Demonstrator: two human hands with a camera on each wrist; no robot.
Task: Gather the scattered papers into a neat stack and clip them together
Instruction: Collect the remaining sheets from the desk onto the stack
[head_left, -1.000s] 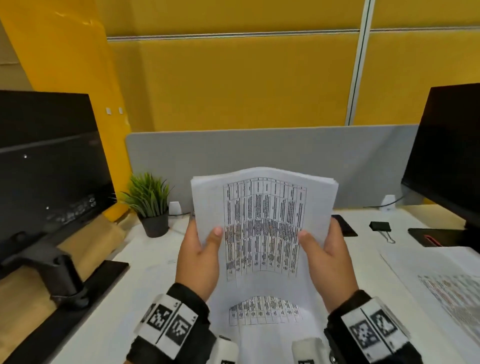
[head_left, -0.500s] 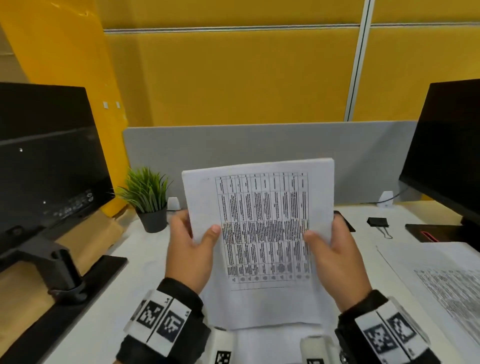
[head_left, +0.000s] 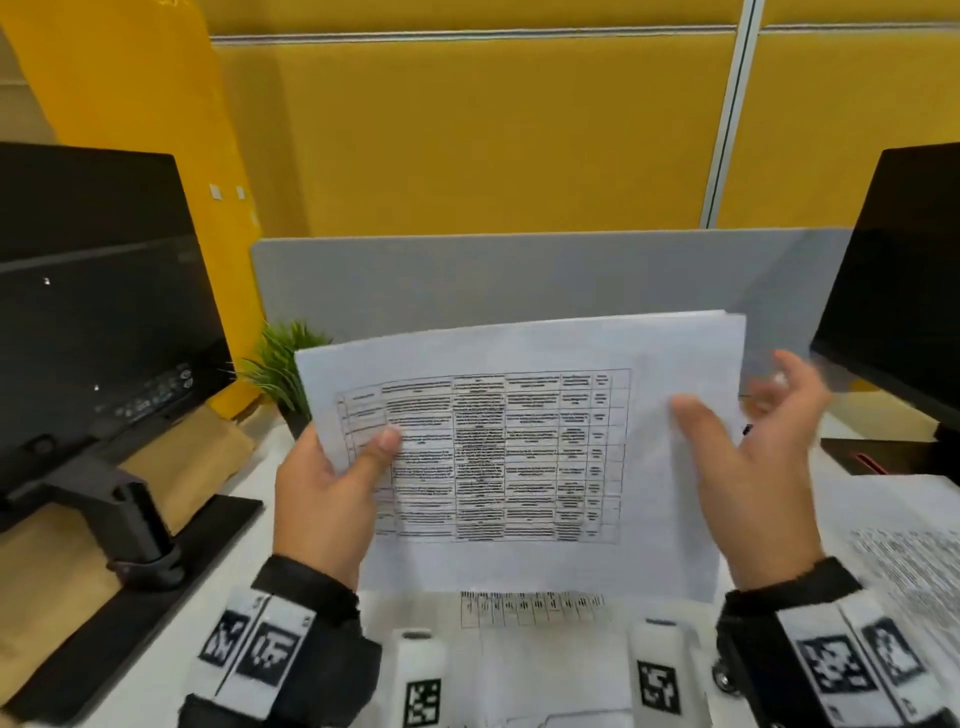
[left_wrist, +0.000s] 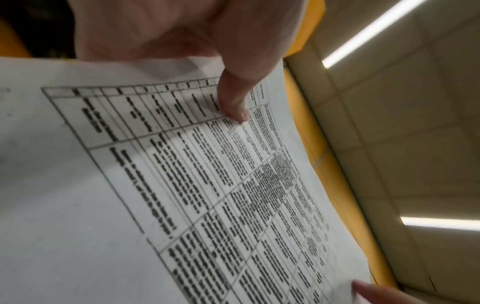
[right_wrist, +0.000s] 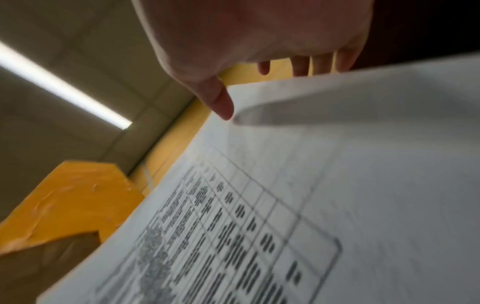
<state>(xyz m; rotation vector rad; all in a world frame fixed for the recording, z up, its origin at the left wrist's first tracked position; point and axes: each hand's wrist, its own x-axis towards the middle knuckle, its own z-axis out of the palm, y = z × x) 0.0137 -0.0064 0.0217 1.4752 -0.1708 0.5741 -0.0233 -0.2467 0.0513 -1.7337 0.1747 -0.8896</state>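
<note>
The stack (head_left: 524, 457) of papers is held up above the bench (head_left: 171, 649), in landscape, its printed table facing the person, in front of the grey divider (head_left: 519, 280). The left hand (head_left: 332, 488) grips the stack's left edge, thumb pressed on the front of the sheet and fingers behind it. The right hand (head_left: 753, 467) is at the stack's right edge with its fingers (head_left: 789, 379) spread and straight, blurred, gripping nothing; the thumb lies over the front of the sheet, and whether it touches cannot be told. Another printed sheet (head_left: 904, 561) lies on the bench right of the stack, and one more (head_left: 530, 608) lies below it. A plant (head_left: 280, 364) stands left of the stack, with a monitor (head_left: 104, 312) further left.
</note>
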